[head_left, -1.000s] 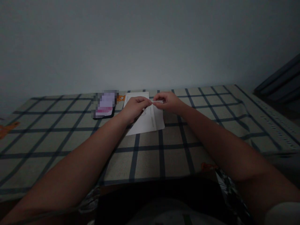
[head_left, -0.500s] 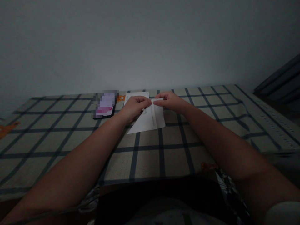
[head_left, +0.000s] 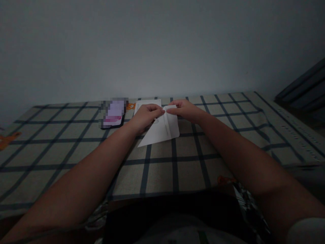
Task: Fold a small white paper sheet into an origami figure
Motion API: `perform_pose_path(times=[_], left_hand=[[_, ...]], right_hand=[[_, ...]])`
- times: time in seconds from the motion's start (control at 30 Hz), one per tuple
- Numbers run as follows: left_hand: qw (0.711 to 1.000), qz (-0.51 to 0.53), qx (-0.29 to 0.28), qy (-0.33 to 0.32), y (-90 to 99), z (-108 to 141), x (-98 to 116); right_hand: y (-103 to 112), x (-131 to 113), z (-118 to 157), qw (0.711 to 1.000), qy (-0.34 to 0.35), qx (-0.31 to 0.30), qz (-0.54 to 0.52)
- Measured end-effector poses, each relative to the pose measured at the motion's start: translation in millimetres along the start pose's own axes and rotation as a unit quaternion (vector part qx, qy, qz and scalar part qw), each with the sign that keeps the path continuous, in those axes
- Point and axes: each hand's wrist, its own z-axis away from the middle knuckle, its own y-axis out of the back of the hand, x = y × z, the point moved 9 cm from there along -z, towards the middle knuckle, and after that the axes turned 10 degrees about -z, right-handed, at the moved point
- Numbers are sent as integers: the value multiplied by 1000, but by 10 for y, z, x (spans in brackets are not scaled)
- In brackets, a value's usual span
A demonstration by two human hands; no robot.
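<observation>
A white folded sheet of paper (head_left: 160, 131) is held above the checked cloth, its pointed corner towards the lower left and a crease running down its right part. My left hand (head_left: 147, 117) pinches its top edge between thumb and fingers. Just to the right, my right hand (head_left: 185, 110) is closed on the same top edge, thumb in front and fingers behind. The two thumbs nearly meet at the crease. Behind my left hand lies another white printed sheet (head_left: 148, 102), partly covered.
The table wears a checked cloth (head_left: 162, 173). To the left of the papers lies a phone (head_left: 115, 113) with its screen lit and blurred. A pale wall (head_left: 162, 47) rises behind the table, and dark slats (head_left: 304, 84) stand at the far right.
The folded paper's lower edge has shifted slightly, and its right flap now lies more in line with the rest. Both hands keep their grip in nearly the same place.
</observation>
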Motion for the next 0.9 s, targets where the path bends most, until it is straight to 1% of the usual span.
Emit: perform_pose_path(times=[0.13,0.4,0.47,0.57,0.67,0.77,0.9], left_hand=[[1000,9,-9,3,-30,2,14],[1000,15,-9,-1,-39,-11,-7],[1000,17,-11,8,-42,-6,-12],[999,36,-11,15,-48,0,-6],[998,68,-7,8,-53,-10,-4],[997,79,-8,10,-58,-25,-36],[997,69,-11,12,-51,-25,-45]], right_hand=[[8,-16,9,1000,4,11,9],[-19,-10,10,999,-4,-1,32],[-24,-48,7,998,10,0,54],[-13,-119,-14,993,58,10,98],[10,-120,-38,991,88,24,98],[19,-58,-48,995,74,21,61],[-26,-9,-17,1000,26,-11,5]])
